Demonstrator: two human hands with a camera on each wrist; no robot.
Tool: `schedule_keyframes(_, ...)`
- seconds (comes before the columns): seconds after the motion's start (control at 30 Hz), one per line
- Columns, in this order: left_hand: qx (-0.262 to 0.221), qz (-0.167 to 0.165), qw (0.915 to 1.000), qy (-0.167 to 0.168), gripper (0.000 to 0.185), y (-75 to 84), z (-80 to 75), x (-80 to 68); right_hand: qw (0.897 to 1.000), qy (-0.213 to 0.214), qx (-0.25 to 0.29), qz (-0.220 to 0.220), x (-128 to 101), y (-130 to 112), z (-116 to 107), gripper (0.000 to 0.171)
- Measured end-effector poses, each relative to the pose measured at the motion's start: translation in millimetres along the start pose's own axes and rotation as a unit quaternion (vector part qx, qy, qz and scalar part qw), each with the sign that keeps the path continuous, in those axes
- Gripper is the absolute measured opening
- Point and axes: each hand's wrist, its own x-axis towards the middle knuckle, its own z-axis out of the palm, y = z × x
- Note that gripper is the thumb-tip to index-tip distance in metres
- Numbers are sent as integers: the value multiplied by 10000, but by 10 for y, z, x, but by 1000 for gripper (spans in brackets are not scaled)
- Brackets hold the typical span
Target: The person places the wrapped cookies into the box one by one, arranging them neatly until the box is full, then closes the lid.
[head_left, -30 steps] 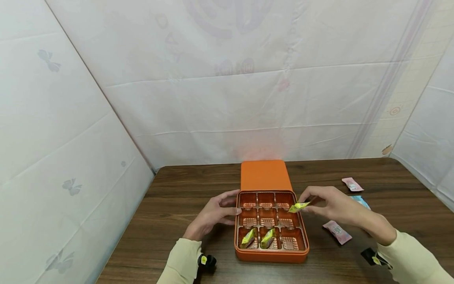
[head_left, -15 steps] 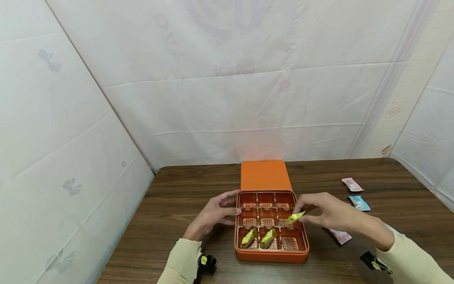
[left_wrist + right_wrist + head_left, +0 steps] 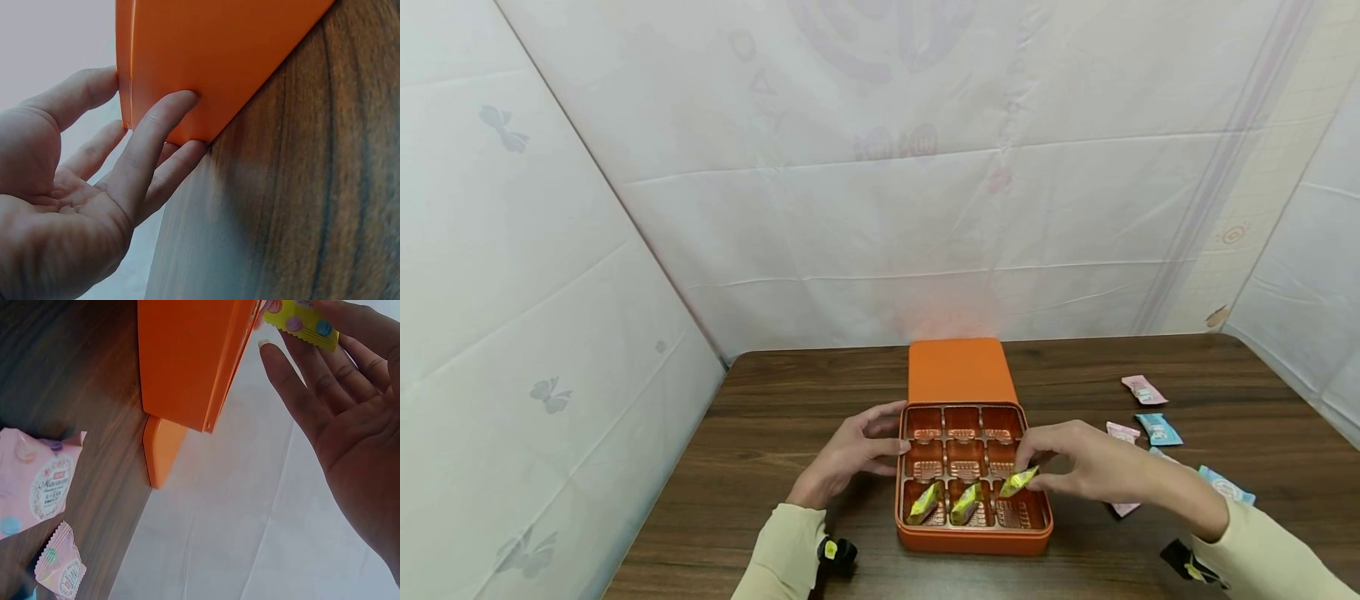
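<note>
My right hand (image 3: 1093,458) pinches a yellow wrapped candy (image 3: 1018,482) between thumb and fingertips, over the front right compartment of the orange box (image 3: 973,544). Close up in the right wrist view, the held candy (image 3: 303,324) has coloured dots and a zigzag edge. Two more yellow candies lie in the box, one in the front left compartment (image 3: 936,492) and one in the front middle. At the box's left side rests my left hand (image 3: 852,454), its thumb at the rim. In the left wrist view, its fairly straight fingers (image 3: 169,112) touch the orange side wall.
An orange lid (image 3: 962,371) lies behind the box. To the right, several wrapped candies are scattered on the dark wooden table (image 3: 797,392), among them a pink candy (image 3: 1144,389) and a blue candy (image 3: 1159,429). White cloth walls (image 3: 850,225) stand behind and beside the table.
My right hand has moved toward me and lower with the yellow candy, from the right middle compartment to the front right one. The left hand and the box have stayed put.
</note>
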Motion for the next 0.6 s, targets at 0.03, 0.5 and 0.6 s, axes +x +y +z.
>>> schedule_keyframes(0.03, -2, 2, 10000, -5, 67, -1, -1, 0, 10000, -29, 17, 11, 2, -6, 6, 26)
schedule_keyframes(0.5, 35, 13, 10000, -18, 68, 2, -2, -1, 9998, -78, 16, -192, -9, 29, 93, 26)
schedule_keyframes(0.6, 34, 10, 10000, -15, 68, 1, -3, -1, 9997, -70, -52, -238, -12, 38, 100, 29)
